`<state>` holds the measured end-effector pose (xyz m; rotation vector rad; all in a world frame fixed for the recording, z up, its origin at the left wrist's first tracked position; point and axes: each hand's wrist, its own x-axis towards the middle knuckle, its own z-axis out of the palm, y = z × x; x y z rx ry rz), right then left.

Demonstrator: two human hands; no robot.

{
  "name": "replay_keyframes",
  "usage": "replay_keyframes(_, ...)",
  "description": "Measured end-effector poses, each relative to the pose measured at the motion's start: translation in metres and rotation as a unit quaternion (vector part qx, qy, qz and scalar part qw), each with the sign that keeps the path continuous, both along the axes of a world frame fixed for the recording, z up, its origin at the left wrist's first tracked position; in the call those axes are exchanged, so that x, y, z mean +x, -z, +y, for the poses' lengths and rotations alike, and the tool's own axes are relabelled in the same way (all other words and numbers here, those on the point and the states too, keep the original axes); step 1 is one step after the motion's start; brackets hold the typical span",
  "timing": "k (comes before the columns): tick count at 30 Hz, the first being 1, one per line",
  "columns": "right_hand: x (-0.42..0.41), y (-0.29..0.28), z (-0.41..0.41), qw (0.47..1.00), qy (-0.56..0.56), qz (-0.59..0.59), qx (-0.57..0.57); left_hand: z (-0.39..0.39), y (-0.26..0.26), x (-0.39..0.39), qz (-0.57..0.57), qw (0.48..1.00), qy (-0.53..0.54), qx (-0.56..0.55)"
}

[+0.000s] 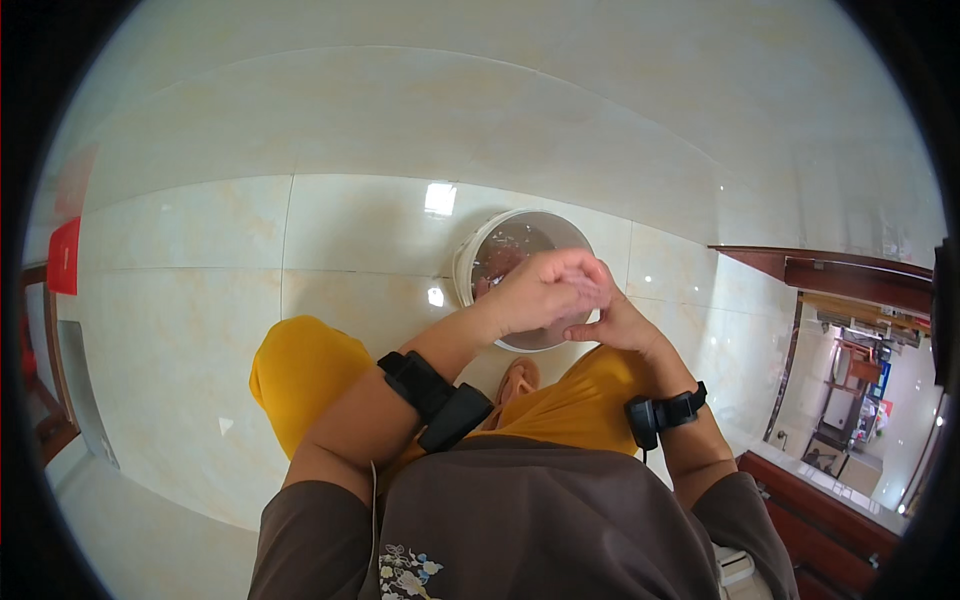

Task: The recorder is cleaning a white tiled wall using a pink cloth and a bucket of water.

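Directly before me on the floor stands a white plastic bucket [463,262] holding cloudy greyish water [536,231]. Under the surface shows a reddish soft mass [504,255], too blurred to name. My left hand [540,289] is over the bucket, its fingers bent across the fingers of my right hand [622,319]. The two hands meet above the bucket's right side, and the right thumb points left. Between them nothing clearly shows, and the overlapping fingers hide whether something small is held. My left forearm covers part of the bucket's near rim.
Glossy cream tiles [187,225] cover the floor, with a pale wall beyond the bucket. My knees in yellow trousers [307,360] flank a sandalled foot [517,382]. A red container [64,255] sits far left. Dark wood cabinetry [802,506] and a doorway into a furnished room lie right.
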<state>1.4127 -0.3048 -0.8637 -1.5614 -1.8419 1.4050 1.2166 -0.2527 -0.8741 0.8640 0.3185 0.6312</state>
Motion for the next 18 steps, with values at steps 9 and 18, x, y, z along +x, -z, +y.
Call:
replay_keyframes(9,0.020,-0.015,0.002,0.991,-0.026,-0.080,-0.106,-0.001,-0.030,-0.017,-0.018,0.996,0.085,0.019)
replay_keyframes(18,0.002,0.002,0.018,0.985,0.101,-0.033,-0.135,0.019,0.026,-0.018,0.351,0.925,-0.002,0.147)
